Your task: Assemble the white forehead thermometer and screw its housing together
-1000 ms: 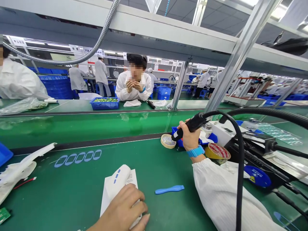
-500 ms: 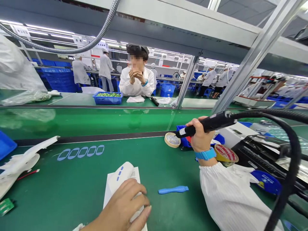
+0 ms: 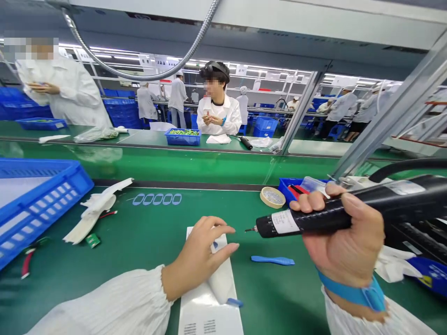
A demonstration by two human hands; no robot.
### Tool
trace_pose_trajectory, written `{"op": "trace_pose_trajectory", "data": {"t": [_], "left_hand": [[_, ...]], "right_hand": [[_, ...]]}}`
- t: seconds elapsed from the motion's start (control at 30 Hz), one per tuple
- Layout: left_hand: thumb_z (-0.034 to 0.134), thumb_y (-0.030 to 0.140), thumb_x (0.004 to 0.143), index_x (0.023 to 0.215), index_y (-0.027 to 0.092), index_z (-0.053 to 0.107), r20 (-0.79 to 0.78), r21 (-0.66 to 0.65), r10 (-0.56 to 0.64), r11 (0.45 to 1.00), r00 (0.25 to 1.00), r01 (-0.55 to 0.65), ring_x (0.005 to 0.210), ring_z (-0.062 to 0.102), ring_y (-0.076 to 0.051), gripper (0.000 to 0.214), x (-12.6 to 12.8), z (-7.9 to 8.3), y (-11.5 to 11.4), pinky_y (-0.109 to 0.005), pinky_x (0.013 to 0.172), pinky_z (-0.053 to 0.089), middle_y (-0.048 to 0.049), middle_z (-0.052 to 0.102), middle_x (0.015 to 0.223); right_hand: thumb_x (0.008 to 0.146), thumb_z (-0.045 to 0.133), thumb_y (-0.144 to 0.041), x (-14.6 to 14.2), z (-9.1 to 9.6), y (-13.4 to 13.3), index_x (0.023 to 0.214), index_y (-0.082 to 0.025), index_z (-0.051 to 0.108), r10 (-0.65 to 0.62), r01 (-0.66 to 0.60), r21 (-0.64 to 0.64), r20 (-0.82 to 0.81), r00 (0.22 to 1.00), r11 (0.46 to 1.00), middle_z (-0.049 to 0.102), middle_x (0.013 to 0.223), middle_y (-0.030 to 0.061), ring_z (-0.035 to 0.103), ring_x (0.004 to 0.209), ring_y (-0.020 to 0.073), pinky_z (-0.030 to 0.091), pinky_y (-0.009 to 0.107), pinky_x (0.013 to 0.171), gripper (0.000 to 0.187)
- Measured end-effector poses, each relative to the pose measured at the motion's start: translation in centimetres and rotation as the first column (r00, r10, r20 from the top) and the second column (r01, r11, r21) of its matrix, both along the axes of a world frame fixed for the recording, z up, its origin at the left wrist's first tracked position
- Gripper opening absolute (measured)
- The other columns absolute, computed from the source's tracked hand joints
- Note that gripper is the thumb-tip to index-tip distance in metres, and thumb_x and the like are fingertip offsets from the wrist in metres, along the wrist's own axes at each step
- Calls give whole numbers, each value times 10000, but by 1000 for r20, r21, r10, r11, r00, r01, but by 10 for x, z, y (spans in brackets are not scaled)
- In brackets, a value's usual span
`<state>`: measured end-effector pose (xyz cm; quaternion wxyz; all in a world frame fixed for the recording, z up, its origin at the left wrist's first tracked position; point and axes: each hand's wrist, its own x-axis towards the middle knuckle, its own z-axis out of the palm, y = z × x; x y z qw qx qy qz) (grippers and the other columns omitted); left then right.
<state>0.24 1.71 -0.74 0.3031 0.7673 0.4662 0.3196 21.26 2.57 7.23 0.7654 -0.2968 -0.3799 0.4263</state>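
My right hand [image 3: 344, 237] is closed round a black electric screwdriver [image 3: 324, 218], held level above the green mat with its bit pointing left. My left hand [image 3: 199, 256] lies on a white plastic housing [image 3: 220, 279], fingers partly spread and pressing it down onto a white printed sheet [image 3: 206, 316]. The screwdriver's tip hangs a little to the right of my left fingertips. A small blue plastic part [image 3: 272, 260] lies on the mat between both hands. A black cable [image 3: 405, 166] loops from the tool's rear.
A blue crate [image 3: 42, 195] stands at the left. White housing pieces [image 3: 94, 209] and a small green board [image 3: 92, 240] lie beside it. A tape roll [image 3: 272, 197], a blue parts bin [image 3: 291, 186] and blue oval gaskets [image 3: 157, 199] sit farther back. Other workers stand beyond the conveyor.
My right hand has brought the screwdriver down and nearer, toward the housing. My left hand has slid up along the housing with fingers spreading. The view has swung left, showing the blue crate.
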Motion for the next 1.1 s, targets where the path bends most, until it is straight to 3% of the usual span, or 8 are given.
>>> {"op": "trace_pose_trajectory", "data": {"t": [0.1,0.23,0.5,0.8,0.87,0.93,1.03,1.1], "left_hand": [[509,517,815,1090,297,618,4,8,-32,999,999,32,1061,489,-226,368,2,1,-5,-388,930,384,-74,572,1119],[481,459,850,1007,294,682,-10,169,-57,984,998,58,1009,527,-217,304,3,1,-8,-383,870,410,-81,611,1063],[564,358,832,778,229,692,-48,442,-46,895,998,63,832,544,-154,190,3,1,-9,-332,758,414,-33,643,882],[519,258,862,802,180,644,-195,580,-50,799,979,156,841,514,-164,159,0,6,-18,-341,745,429,-32,634,866],[509,284,868,774,179,640,-198,554,-59,817,979,161,819,510,-158,192,-2,7,-20,-338,739,425,-30,626,834],[554,403,831,917,196,634,-216,431,-130,877,968,214,887,512,-175,238,-7,9,-21,-358,790,433,-45,619,935],[627,593,690,1229,173,474,-297,174,-307,914,904,367,1070,460,-229,700,-17,10,-20,-438,982,374,-99,551,1148],[627,634,659,1251,170,456,-372,76,-365,905,853,420,1116,437,-245,771,-22,7,-20,-497,1085,252,-102,537,1161]], "right_hand": [[745,516,-327,-8,-2,-16,767,-231,466,34,-34,-19,22,999,999,381,581,-37,425,543,118,447,290,555,110],[754,501,-333,-13,-3,-24,776,-236,461,49,-48,-28,47,998,998,363,582,-37,420,538,124,440,303,544,107],[677,651,-365,-23,7,-35,751,-221,477,126,-126,-4,66,990,992,434,537,-52,432,522,97,457,248,536,238],[737,667,-350,-29,7,-45,825,-225,487,289,-316,99,218,932,944,533,580,-46,495,550,101,477,254,579,237],[748,664,-354,-31,6,-46,835,-226,482,301,-338,112,261,917,934,541,586,-45,506,553,108,468,261,571,239],[753,666,-358,-33,4,-47,839,-226,475,310,-353,107,291,905,930,545,585,-47,514,552,113,457,263,559,248],[773,646,-338,-35,-2,-47,877,-231,466,326,-365,68,321,889,929,546,592,-53,528,562,119,461,277,571,234],[790,623,-311,-36,-6,-46,909,-233,461,330,-362,37,335,883,931,553,608,-53,535,568,121,465,285,575,216]]}}
